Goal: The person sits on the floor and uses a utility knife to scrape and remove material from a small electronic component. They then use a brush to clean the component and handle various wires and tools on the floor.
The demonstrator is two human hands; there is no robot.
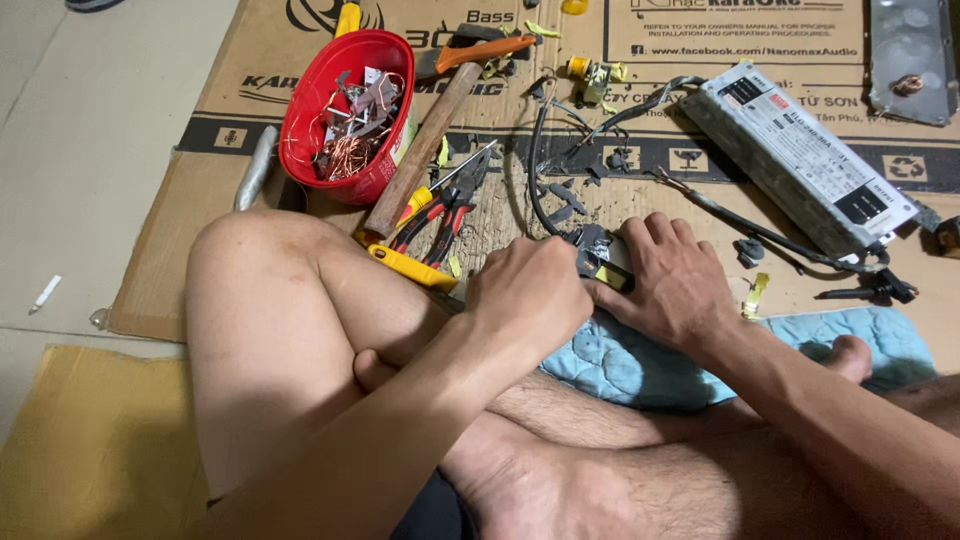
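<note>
Both hands meet at the middle of the view over a small black-and-yellow electronic part [603, 258], which sits on the edge of a flattened cardboard sheet [180, 200] just above a light blue quilted cloth [620, 365]. The left hand [530, 290] is curled into a loose fist, knuckles up, its fingers pressed together and folded onto the part's left end; the fingertips themselves are hidden, so exactly what they pinch cannot be told. The right hand [675, 285] lies flatter, fingers close together and bent down over the part's right side, thumb tucked against its near edge. From the part, at ten o'clock, lie red-and-black-handled pliers [440, 215] across a yellow-handled tool [410, 265], with a wooden-handled hammer [425, 145] slanting up beside them. Further out at ten o'clock stands a red plastic bowl [300, 110] holding copper wire scraps and metal bits. At two o'clock rests a long grey metal power supply unit [800, 155] with black cables [770, 240] trailing toward the hands. At twelve o'clock small black fragments [565, 195] are scattered over the cardboard. The person's bare knee [260, 300] rises at eight o'clock, near the bowl.
</note>
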